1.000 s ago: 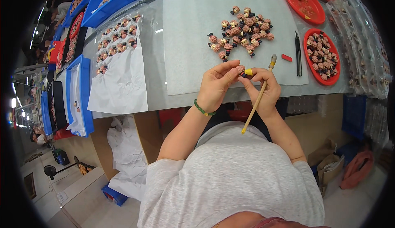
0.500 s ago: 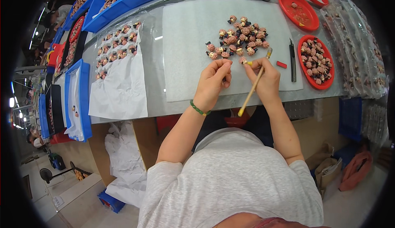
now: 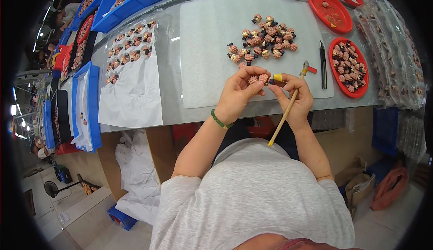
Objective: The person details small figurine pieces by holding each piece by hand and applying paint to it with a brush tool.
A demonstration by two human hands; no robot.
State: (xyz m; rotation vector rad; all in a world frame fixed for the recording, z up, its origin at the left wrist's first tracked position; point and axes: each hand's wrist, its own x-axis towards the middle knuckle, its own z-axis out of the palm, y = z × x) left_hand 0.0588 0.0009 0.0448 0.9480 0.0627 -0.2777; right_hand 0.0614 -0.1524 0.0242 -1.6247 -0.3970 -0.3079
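Note:
Between the thumb and fingers of my left hand (image 3: 237, 92) is a small figurine (image 3: 260, 79) with pink curly hair and a dark body. Whether a second one is in that grip, I cannot tell. My right hand (image 3: 295, 97) touches the figurine's dark end with its fingertips, and a yellow band (image 3: 278, 77) wraps one finger. A thin wooden stick (image 3: 284, 114) with a yellow lower tip and greyish top end is tucked in the same hand, slanting down toward my body. Just beyond the hands lies a loose pile of similar figurines (image 3: 270, 38) on a white foam mat (image 3: 203, 47).
Right of the mat are dark pens (image 3: 323, 65), a small red block (image 3: 312, 69), a red tray of figurines (image 3: 348, 67) and another red tray (image 3: 330, 11). Leftward, figurines stand in rows on white paper (image 3: 131, 99), beside blue bins (image 3: 92, 110). Bagged figurines (image 3: 388, 47) stand far right.
My right hand has drawn back from the pile, bringing a figurine to my left hand. The hands now meet at it, and the stick has shifted right and nearer my body.

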